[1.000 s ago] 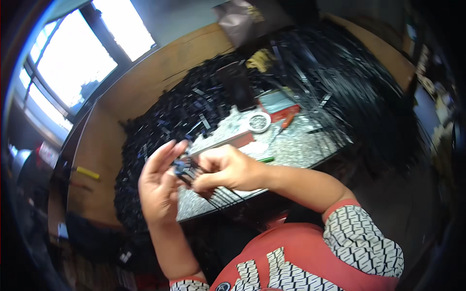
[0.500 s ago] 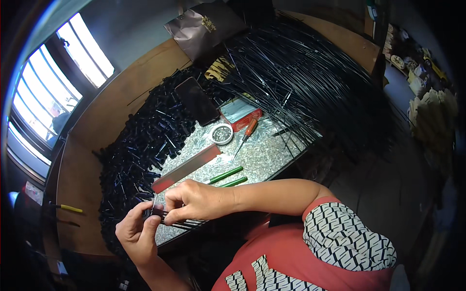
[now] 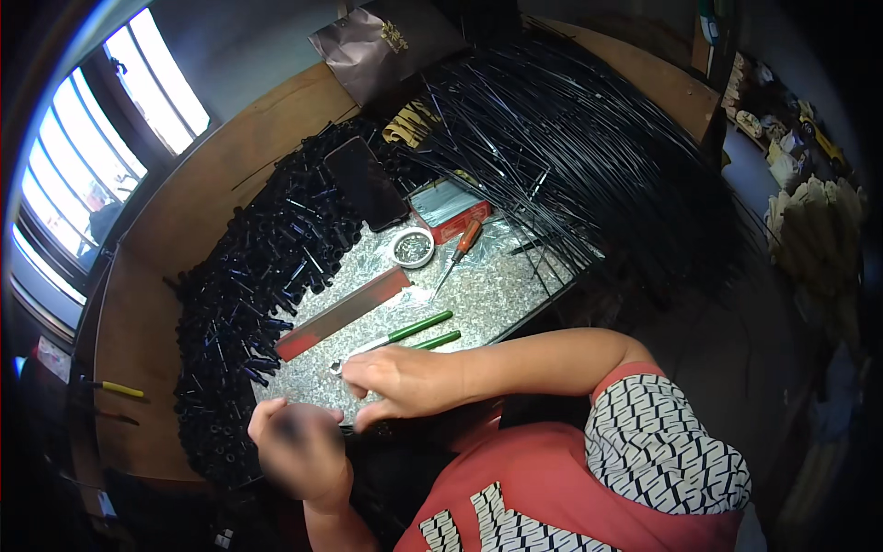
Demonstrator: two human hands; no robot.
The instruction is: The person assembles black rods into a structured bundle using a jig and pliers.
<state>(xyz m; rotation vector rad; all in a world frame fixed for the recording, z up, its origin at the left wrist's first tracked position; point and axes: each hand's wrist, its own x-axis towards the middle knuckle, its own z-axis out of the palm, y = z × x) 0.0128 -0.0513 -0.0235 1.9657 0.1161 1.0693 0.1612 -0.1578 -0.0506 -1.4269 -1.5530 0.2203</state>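
Observation:
My left hand point(image 3: 308, 455) is at the near left edge of the table, its middle blurred. A dark patch shows between its curled fingers, but I cannot tell what it is. To its right, my right hand point(image 3: 400, 382) has its fingers bent inward; whatever they hold, if anything, is hidden. It lies over part of a tool with two green handles point(image 3: 421, 326). A small metal end point(image 3: 337, 367) shows just beyond the fingertips. Behind the hands lies a long red-edged metal bar point(image 3: 342, 316).
Black tubular parts point(image 3: 267, 267) are heaped at left, with a dark phone point(image 3: 365, 182) on them. Nearby are a round dish of small metal pieces point(image 3: 412, 248), an orange-handled screwdriver point(image 3: 467, 241) and a red box point(image 3: 455, 219). Long black rods point(image 3: 589, 156) cover the far right.
My hands have moved apart: the left lower and a little right, the right slightly right. The tool's metal end has come into view. The dark piece earlier between my hands is no longer clear.

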